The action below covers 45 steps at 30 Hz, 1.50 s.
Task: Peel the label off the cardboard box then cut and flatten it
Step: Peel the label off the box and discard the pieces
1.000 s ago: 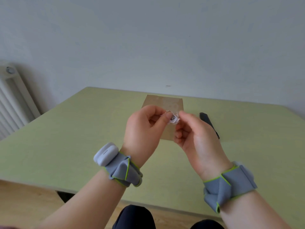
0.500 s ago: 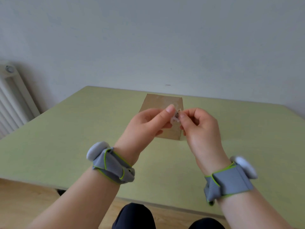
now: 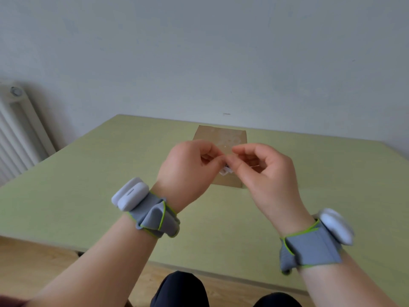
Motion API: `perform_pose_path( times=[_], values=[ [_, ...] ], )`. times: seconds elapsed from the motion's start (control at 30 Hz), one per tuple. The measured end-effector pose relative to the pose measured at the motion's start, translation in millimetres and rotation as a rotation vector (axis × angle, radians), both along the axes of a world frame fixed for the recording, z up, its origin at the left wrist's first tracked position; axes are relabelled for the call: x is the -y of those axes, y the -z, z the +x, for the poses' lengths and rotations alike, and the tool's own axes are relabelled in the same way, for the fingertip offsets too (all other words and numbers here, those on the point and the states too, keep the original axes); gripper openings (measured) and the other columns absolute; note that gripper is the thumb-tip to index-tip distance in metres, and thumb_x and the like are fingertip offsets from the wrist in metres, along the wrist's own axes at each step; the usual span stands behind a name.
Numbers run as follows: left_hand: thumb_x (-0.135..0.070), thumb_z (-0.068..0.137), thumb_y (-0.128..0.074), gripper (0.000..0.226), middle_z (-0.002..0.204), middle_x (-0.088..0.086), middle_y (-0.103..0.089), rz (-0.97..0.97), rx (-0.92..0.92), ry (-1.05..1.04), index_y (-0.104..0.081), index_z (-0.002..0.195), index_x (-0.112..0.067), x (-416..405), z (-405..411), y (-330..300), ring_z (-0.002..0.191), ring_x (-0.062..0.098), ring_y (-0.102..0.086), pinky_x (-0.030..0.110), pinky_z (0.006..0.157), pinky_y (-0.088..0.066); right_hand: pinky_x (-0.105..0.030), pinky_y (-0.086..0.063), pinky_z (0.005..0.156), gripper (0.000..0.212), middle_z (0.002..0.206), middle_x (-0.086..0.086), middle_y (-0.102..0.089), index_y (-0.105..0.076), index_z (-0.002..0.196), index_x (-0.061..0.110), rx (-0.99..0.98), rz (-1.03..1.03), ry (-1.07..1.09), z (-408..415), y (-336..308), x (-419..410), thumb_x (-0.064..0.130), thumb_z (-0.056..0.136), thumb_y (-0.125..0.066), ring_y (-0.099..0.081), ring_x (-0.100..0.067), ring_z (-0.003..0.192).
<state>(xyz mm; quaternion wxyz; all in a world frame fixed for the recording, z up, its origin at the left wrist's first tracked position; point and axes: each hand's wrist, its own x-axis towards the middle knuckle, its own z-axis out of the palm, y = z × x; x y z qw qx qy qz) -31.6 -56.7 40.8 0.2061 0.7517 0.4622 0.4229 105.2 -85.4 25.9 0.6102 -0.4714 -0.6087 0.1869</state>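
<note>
Landmark for this report: the cardboard box [image 3: 221,138].

Nearest the camera, two dark-clad knees [image 3: 180,289] show below the table's near edge, above a wooden floor [image 3: 33,258]. Two forearms rise from there. Each carries one grey wrist strap with green piping, two in all: the left wrist strap [image 3: 155,214] and the right wrist strap [image 3: 309,249]. Each strap bears one white sensor pod, two in all.

Two hands are raised over the green table [image 3: 88,173], in front of the box. The left hand [image 3: 188,169] and the right hand [image 3: 263,171] meet fingertip to fingertip. Between them sits one small crumpled white label [image 3: 225,170], with dark print partly visible. Both hands pinch it with thumb and forefinger; the remaining fingers are curled loosely. Most of the label is hidden by the fingers. It is off the box and held in the air just in front of it.

One box is counted. It lies flat on the table behind the hands, brown, with pale residue patches on its top face. The hands cover its near half; only the far part and a strip of the near edge show.

Left of the box, well apart, one white radiator [image 3: 17,134] stands against the pale wall [image 3: 199,52]. The wall runs behind the box.
</note>
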Motion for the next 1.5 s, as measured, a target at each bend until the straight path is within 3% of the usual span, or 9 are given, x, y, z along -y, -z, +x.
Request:
perform_pose_path(
  times=[0.13, 0.27, 0.4, 0.5, 0.67, 0.83, 1.03, 1.23, 1.5],
  values=[
    [-0.021, 0.084, -0.065, 0.017, 0.065, -0.01, -0.071, -0.056, 0.029, 0.021, -0.069, 0.068, -0.022, -0.1, -0.4, -1.0, 0.063, 0.0, -0.065, 0.023, 0.065, -0.053, -0.011, -0.042, 0.057, 0.01, 0.063, 0.013, -0.062, -0.065, 0.072, 0.019, 0.203, 0.026, 0.104, 1.0, 2.8, -5.0, 0.013, 0.08, -0.068, -0.057, -0.006, 0.06],
    [-0.022, 0.086, -0.062, 0.024, 0.062, 0.003, -0.064, -0.212, 0.129, -0.046, -0.064, 0.062, -0.019, 0.5, 9.9, 3.5, 0.053, 0.01, -0.048, 0.017, 0.047, -0.036, -0.026, -0.043, 0.065, 0.012, 0.072, 0.002, -0.061, -0.06, 0.076, 0.014, 0.309, 0.072, 0.163, -2.5, 8.5, -8.4, 0.022, 0.083, -0.055, -0.056, -0.014, 0.069],
    [-0.022, 0.09, -0.055, 0.027, 0.068, 0.01, -0.057, -0.321, 0.334, -0.205, -0.061, 0.067, -0.01, -15.7, 5.4, 3.9, 0.059, 0.021, -0.047, 0.029, 0.065, -0.043, -0.022, -0.041, 0.067, 0.012, 0.071, 0.011, -0.055, -0.056, 0.077, 0.014, 0.323, 0.178, 0.095, -15.3, 10.5, 1.6, 0.019, 0.087, -0.052, -0.053, -0.012, 0.07],
    [-0.022, 0.088, -0.06, 0.026, 0.062, 0.004, -0.057, -0.305, 0.419, -0.139, -0.066, 0.073, -0.002, -15.4, -1.9, -1.6, 0.052, 0.013, -0.043, 0.026, 0.062, -0.04, -0.012, -0.042, 0.066, 0.011, 0.07, 0.017, -0.059, -0.058, 0.076, 0.021, 0.146, 0.172, 0.052, -14.0, 6.0, 3.6, 0.019, 0.087, -0.057, -0.056, -0.003, 0.069],
    [-0.026, 0.085, -0.065, 0.019, 0.045, -0.015, -0.052, -0.289, 0.405, 0.004, -0.065, 0.066, -0.021, 1.4, 11.4, -6.1, 0.042, -0.003, -0.042, 0.01, 0.047, -0.034, -0.015, -0.047, 0.067, 0.003, 0.072, 0.009, -0.068, -0.064, 0.079, 0.02, -0.195, 0.032, -0.07, -10.9, 0.7, -5.2, 0.022, 0.081, -0.064, -0.062, 0.0, 0.068],
    [-0.027, 0.086, -0.064, 0.016, 0.075, -0.003, -0.061, -0.527, 0.598, 0.127, -0.059, 0.072, -0.023, 6.1, 14.2, -1.2, 0.073, 0.009, -0.056, 0.026, 0.073, -0.043, -0.018, -0.048, 0.06, 0.013, 0.065, 0.004, -0.067, -0.064, 0.075, 0.012, -0.222, -0.054, -0.015, -10.0, 5.9, -5.0, 0.016, 0.087, -0.061, -0.06, -0.003, 0.058],
    [-0.048, 0.071, -0.063, 0.028, 0.072, -0.008, -0.061, -0.799, 0.736, 0.356, -0.061, 0.085, -0.024, 11.1, 9.6, -4.4, 0.068, 0.007, -0.058, 0.025, 0.076, -0.045, -0.025, -0.045, 0.057, 0.017, 0.064, 0.0, -0.065, -0.063, 0.075, 0.015, -0.35, -0.125, 0.035, -6.8, 6.3, -8.6, 0.018, 0.09, -0.056, -0.054, -0.01, 0.058],
    [-0.02, 0.081, -0.07, 0.006, 0.061, -0.008, -0.061, -0.315, 0.438, 0.096, -0.068, 0.076, -0.02, 7.3, 10.2, 0.6, 0.053, -0.003, -0.051, 0.008, 0.053, -0.038, -0.016, -0.045, 0.056, 0.015, 0.057, 0.011, -0.064, -0.064, 0.073, 0.014, -0.332, -0.089, 0.014, -5.2, 5.2, -3.2, 0.015, 0.087, -0.06, -0.054, -0.002, 0.055],
    [-0.019, 0.08, -0.07, 0.017, 0.06, -0.012, -0.061, -0.112, 0.251, -0.006, -0.065, 0.067, -0.027, 3.0, 6.6, -2.3, 0.051, -0.005, -0.051, 0.006, 0.052, -0.036, -0.029, -0.044, 0.064, 0.027, 0.069, 0.0, -0.067, -0.072, 0.068, 0.019, -0.453, -0.164, -0.14, -4.3, 4.2, 0.0, 0.039, 0.078, -0.056, -0.056, -0.016, 0.067]
  ],
)
